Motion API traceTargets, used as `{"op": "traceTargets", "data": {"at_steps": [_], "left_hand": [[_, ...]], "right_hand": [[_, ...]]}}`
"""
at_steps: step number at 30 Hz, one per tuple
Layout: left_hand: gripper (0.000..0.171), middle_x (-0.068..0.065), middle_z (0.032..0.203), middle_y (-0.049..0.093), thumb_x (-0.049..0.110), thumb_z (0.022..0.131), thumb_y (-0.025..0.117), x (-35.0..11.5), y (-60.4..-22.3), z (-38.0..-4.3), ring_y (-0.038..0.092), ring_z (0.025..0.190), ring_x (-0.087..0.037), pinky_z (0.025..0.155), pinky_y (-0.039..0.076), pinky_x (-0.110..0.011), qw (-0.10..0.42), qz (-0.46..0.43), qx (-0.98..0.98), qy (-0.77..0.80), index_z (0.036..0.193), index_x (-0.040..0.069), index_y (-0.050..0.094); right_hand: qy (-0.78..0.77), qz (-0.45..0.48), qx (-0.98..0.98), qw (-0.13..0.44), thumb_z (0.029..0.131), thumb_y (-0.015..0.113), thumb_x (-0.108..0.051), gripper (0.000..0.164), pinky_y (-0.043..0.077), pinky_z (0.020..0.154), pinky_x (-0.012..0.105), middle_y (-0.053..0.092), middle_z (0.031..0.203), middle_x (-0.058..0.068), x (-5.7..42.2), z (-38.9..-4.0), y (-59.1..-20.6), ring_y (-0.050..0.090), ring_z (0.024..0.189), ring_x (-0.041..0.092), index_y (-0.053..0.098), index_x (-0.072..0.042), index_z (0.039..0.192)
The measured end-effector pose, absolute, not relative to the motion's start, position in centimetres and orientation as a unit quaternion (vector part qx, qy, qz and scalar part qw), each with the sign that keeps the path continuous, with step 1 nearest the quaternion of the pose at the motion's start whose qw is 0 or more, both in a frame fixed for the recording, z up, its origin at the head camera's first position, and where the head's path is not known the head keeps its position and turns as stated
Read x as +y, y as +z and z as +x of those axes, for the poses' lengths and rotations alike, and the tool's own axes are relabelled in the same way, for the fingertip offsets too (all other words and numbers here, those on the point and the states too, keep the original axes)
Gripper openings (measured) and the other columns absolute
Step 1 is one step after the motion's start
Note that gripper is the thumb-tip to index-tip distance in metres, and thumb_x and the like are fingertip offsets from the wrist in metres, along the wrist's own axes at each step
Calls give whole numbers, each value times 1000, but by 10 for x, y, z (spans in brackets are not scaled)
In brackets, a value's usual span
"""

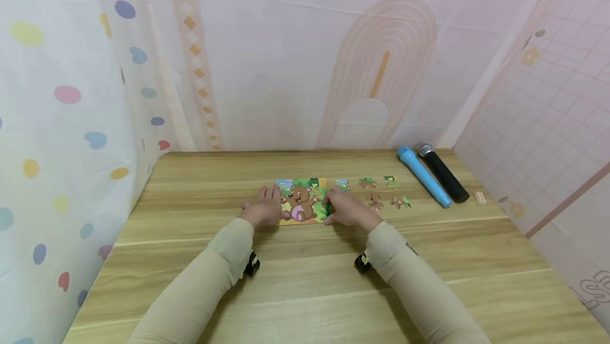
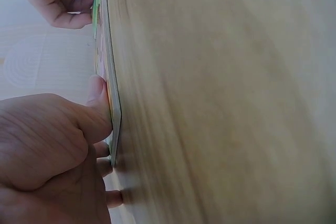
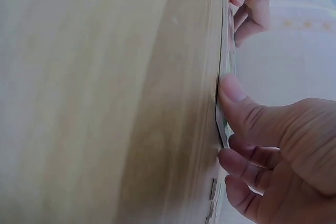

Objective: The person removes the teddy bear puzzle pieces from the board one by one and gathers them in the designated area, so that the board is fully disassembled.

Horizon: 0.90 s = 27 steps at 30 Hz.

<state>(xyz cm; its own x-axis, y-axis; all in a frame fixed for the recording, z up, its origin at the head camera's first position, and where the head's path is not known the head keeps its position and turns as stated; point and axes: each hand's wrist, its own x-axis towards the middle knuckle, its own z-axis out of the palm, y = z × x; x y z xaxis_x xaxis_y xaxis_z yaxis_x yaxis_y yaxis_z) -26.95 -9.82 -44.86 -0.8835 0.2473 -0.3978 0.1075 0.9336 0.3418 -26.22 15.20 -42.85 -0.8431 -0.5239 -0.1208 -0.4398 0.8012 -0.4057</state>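
A jigsaw puzzle with a cartoon brown bear lies flat at the middle of the wooden table. My left hand rests along its left edge with fingers reaching forward; in the left wrist view the left thumb touches the near edge, and one fingertip meets the table. On the opposite side my right hand holds the right edge, its fingers curled and the thumb on the near edge. Loose puzzle pieces lie on the table to the right of that hand. Part of the puzzle's sides is hidden under the fingers.
A blue microphone and a black microphone lie side by side at the table's back right. Beyond them is a small card with pale dots. Patterned curtains hang behind and beside the table.
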Motion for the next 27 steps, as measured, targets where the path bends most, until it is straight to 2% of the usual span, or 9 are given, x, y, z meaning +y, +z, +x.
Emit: {"op": "traceTargets", "data": {"at_steps": [5,11,20,27], "left_hand": [[89,-17,168,-14,41,107,45,-98,-443,-266,-12,154,-36,104,-3,-84,227,90,956,161,159,3,-15],[86,-18,169,-11,39,108,45,-97,-432,-258,-9,155,-36,106,0,-83,224,94,957,158,160,1,-12],[88,-16,168,-14,41,108,44,-95,-438,-262,-11,154,-35,105,-1,-83,228,95,957,154,159,3,-16],[89,-16,168,-15,42,107,44,-98,-448,-268,-11,154,-36,104,-2,-84,228,96,957,150,159,3,-16]], "right_hand": [[-212,-249,936,130,87,81,-16,45,50,86,36,54,109,6,151,-263,-429,54,94,18,57,0,122],[-236,-254,928,134,91,75,-11,36,49,82,37,56,100,6,153,-263,-427,53,89,19,57,1,120],[-250,-269,920,135,92,75,-9,33,49,81,36,58,102,9,156,-267,-428,52,88,19,59,3,119],[-206,-287,927,124,95,73,-12,31,52,88,39,60,114,12,155,-270,-429,58,99,22,65,3,121]]}}
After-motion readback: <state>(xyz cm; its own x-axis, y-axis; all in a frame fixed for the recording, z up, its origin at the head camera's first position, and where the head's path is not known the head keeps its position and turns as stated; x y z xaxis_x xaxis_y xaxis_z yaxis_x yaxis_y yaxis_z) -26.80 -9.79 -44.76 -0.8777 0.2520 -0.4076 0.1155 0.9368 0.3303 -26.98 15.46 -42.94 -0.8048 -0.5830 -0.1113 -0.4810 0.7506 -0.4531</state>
